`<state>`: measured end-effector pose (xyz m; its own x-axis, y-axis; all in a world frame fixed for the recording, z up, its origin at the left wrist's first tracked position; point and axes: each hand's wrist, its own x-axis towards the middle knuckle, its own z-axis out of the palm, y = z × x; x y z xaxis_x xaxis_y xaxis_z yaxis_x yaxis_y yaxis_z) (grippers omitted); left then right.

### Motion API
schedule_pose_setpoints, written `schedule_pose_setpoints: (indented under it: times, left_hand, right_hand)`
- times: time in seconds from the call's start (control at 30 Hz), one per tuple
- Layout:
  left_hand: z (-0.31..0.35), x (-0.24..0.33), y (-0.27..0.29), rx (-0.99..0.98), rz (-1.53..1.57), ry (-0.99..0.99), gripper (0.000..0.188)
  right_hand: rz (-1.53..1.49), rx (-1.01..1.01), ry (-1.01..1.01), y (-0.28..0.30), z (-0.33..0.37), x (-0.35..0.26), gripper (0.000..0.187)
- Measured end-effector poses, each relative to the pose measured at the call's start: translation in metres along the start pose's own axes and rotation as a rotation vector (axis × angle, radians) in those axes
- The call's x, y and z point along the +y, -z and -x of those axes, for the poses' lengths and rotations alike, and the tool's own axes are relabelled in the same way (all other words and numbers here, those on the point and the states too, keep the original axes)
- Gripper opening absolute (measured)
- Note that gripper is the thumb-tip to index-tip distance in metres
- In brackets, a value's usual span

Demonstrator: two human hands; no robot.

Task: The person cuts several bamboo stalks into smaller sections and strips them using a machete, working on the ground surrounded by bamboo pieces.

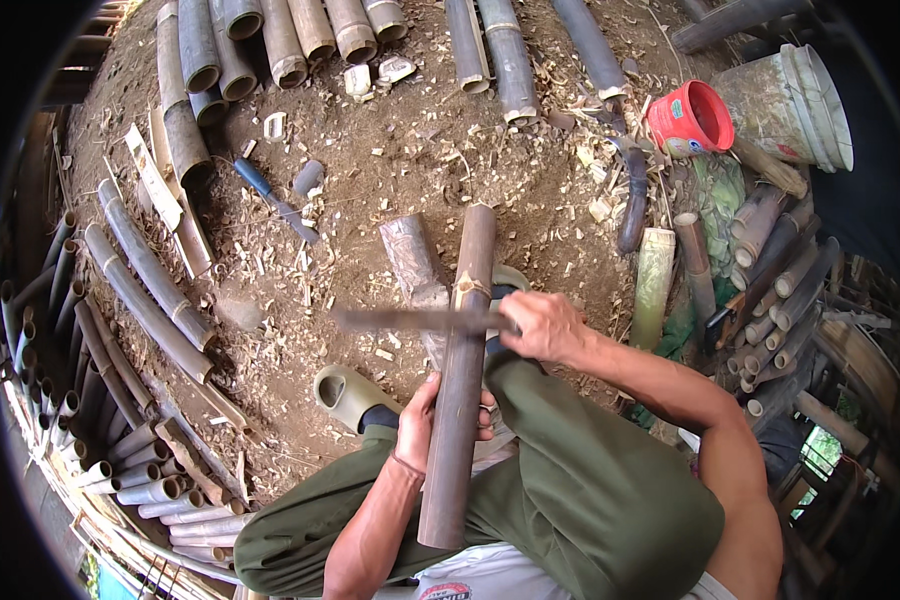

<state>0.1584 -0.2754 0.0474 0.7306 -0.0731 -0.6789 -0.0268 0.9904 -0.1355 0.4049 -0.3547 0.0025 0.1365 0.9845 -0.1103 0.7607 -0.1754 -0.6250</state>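
Note:
A dark brown bamboo tube [458, 420] slants up from my lap, its far end leaning by a wooden block [408, 255] on the ground. My left hand [425, 420] is wrapped around the tube's middle, fingertips showing on its right side. In my right hand [542, 325] is a machete [400, 320], its handle hidden by the closed fingers. The dark, slightly blurred blade points left and crosses over the tube just below a pale, nicked node [470, 287]. Whether the blade touches the bamboo I cannot tell.
A blue-handled tool [255, 178] lies among wood chips ahead. Bamboo lengths [150, 265] rest at left, with more [505, 60] along the far side. A red bucket [692, 118] and a larger pale bucket [790, 105] are at far right, above stacked bamboo pieces [770, 290].

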Motion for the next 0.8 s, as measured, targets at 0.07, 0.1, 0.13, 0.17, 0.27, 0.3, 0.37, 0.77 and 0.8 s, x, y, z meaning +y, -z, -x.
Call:
schedule_pose_setpoints:
  times: [0.07,0.1,0.13,0.17,0.27,0.3,0.37,0.77,0.8]
  left_hand:
    - [-0.002,0.0,0.002,0.001,-0.075,-0.004,0.066]
    - [-0.001,0.004,0.001,-0.002,-0.074,0.0,0.068]
    - [-0.002,0.005,-0.003,-0.01,-0.07,0.002,0.069]
    - [-0.004,0.006,-0.006,-0.018,-0.066,0.003,0.07]
    - [-0.002,0.001,-0.007,0.085,-0.123,-0.046,0.073]
    - [-0.002,0.001,-0.008,0.116,-0.145,-0.042,0.072]
    - [-0.001,0.003,-0.012,0.177,-0.189,-0.034,0.072]
    - [-0.001,0.012,-0.009,-0.009,0.033,-0.015,0.07]
    - [0.0,0.01,-0.008,-0.005,0.028,-0.01,0.071]
  right_hand:
    - [0.065,-0.115,-0.434,0.001,-0.015,0.025,0.019]
    - [0.021,-0.136,-0.43,0.003,-0.018,0.026,0.019]
    - [-0.03,-0.112,-0.244,0.006,-0.011,0.013,0.019]
    - [-0.081,-0.089,-0.057,0.007,-0.002,-0.004,0.02]
    - [-0.028,0.067,0.049,-0.005,0.001,0.003,0.02]
    - [-0.004,0.059,-0.159,-0.003,-0.013,0.011,0.02]
    - [-0.032,-0.129,-0.422,0.01,-0.023,0.018,0.017]
    - [-0.093,0.091,0.262,-0.006,-0.008,-0.006,0.023]
    - [-0.06,0.062,0.039,-0.01,-0.009,0.005,0.021]
